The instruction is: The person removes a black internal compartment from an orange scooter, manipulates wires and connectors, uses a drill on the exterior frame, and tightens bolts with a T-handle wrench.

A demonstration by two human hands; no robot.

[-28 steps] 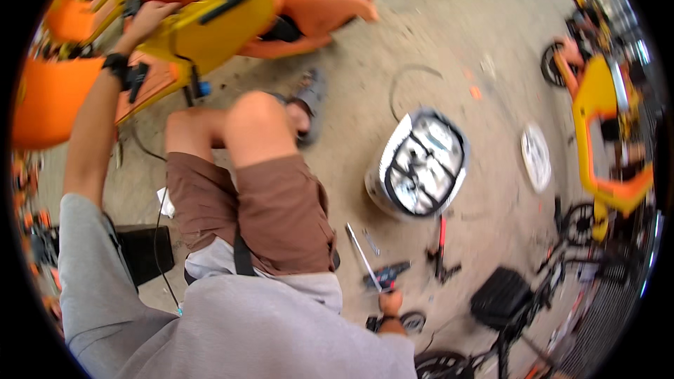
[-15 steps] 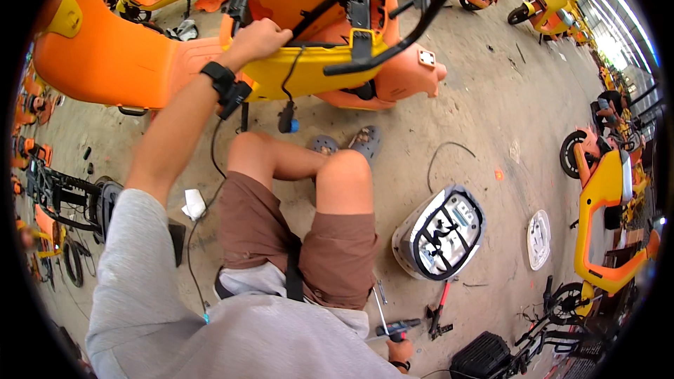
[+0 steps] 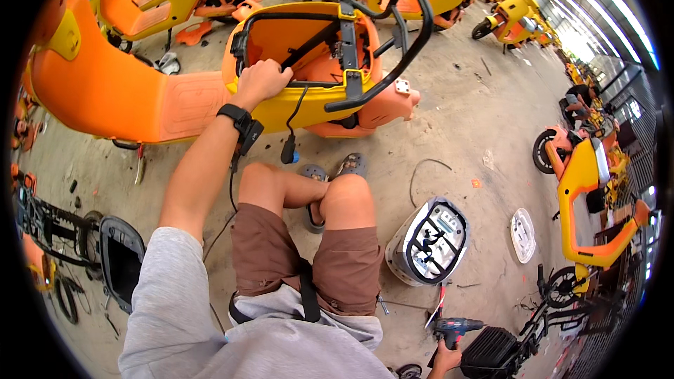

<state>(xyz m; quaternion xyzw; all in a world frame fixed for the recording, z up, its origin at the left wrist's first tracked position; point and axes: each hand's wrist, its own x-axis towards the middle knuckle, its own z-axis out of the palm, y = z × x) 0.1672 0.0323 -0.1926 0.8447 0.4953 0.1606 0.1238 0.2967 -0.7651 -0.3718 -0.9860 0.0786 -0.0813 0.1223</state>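
Eleven o'clock: left hand (image 3: 261, 84), grip curled over the scooter (image 3: 193, 104) rim, perhaps bracing; five o'clock: right hand (image 3: 445, 360), grip wrapping a drill (image 3: 455, 326).

Bright, diffuse light covers the floor (image 3: 449, 126) before me, with faint, soft shadows; overhead strip lights (image 3: 605, 3) glare at upper right. Straight edges bow toward the black fisheye border, while my left hand (image 3: 263, 83) appears in focus.
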